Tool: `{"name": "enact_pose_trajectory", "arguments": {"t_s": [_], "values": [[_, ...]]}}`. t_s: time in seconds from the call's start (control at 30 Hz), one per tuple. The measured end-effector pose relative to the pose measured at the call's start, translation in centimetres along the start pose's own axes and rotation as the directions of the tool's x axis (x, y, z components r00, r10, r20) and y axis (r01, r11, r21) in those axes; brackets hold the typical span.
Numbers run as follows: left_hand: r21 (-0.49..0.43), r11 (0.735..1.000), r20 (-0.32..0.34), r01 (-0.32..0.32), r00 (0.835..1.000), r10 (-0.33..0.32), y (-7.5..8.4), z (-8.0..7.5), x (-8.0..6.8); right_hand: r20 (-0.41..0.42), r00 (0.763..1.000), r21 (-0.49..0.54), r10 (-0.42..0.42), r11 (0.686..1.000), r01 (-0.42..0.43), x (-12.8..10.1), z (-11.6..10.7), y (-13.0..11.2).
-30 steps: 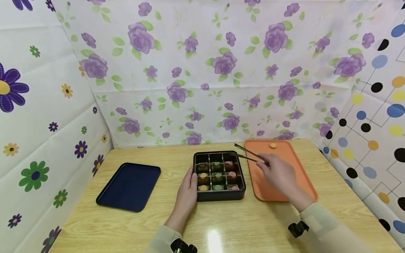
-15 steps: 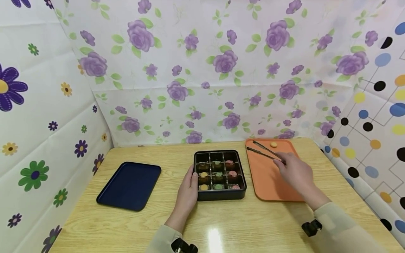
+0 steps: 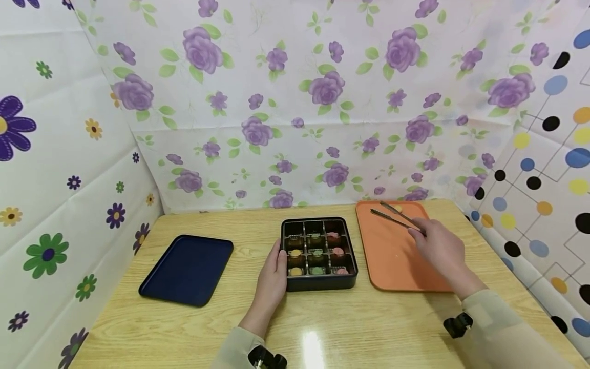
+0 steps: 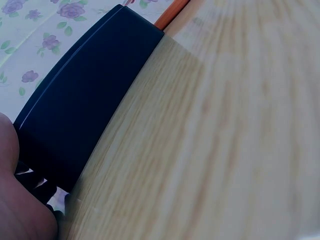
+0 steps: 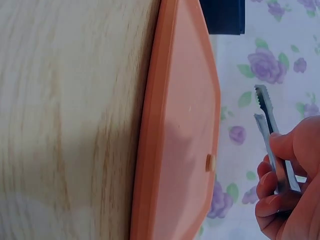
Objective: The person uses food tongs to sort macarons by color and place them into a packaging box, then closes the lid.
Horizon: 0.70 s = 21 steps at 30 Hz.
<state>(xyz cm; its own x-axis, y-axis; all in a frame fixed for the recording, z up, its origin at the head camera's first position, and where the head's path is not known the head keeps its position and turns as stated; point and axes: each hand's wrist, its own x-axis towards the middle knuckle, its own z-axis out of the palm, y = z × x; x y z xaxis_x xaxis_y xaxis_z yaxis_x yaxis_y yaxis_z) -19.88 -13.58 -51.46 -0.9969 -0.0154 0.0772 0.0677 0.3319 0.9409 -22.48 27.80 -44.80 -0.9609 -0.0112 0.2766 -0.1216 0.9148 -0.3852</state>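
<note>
My left hand [image 3: 272, 279] rests along the left side of a black divided box [image 3: 322, 284], fingers straight and thumb near the rim. Rows of compartments in it hold several macarons: yellow [image 3: 295, 253], green [image 3: 317, 252] and pink [image 3: 338, 251]. The back left compartment shows no coloured macaron. Over the orange tray [image 3: 392, 266], my right hand [image 3: 442, 248] grips metal tongs [image 3: 394, 216], whose tips are apart with nothing between them. One pale yellow macaron [image 5: 210, 162] lies near the tray's far edge; the tongs partly cover it in the head view.
A dark blue tray [image 3: 189, 271] lies on the wooden table [image 3: 258, 225] at the left, apart from the box. Patterned cloth [image 3: 295, 123] hangs behind the table and along both sides.
My right hand has carried the tongs from above the box rightward over the orange tray, close to the macaron there. The left hand and box have stayed in place.
</note>
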Motion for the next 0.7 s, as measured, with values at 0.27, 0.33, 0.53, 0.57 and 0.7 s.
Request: {"name": "enact_pose_trajectory", "arguments": {"t_s": [0.27, 0.33, 0.53, 0.57, 0.7], "values": [[0.003, 1.0, 0.011, 0.003, 1.0, -0.003, 0.1, 0.0, -0.1, 0.021, 0.998, -0.027, 0.054, 0.998, -0.054, 0.1, -0.3, 1.8], [0.003, 1.0, 0.014, 0.004, 1.0, -0.004, 0.1, 0.0, -0.1, 0.034, 0.997, -0.028, 0.075, 0.997, -0.074, 0.1, -0.4, 2.3], [0.007, 1.0, 0.012, 0.012, 1.0, -0.012, 0.1, -0.1, -0.1, 0.044, 0.993, -0.039, 0.109, 0.993, -0.108, 0.6, -1.0, 3.3], [0.007, 1.0, 0.011, 0.014, 1.0, -0.014, 0.1, -0.1, -0.1, 0.043, 0.993, -0.045, 0.113, 0.993, -0.111, 0.7, -1.1, 3.5], [0.0, 1.0, 0.015, 0.015, 1.0, -0.015, 0.2, 0.0, -0.2, 0.055, 0.989, -0.059, 0.14, 0.989, -0.137, 1.0, -1.4, 4.2]]}}
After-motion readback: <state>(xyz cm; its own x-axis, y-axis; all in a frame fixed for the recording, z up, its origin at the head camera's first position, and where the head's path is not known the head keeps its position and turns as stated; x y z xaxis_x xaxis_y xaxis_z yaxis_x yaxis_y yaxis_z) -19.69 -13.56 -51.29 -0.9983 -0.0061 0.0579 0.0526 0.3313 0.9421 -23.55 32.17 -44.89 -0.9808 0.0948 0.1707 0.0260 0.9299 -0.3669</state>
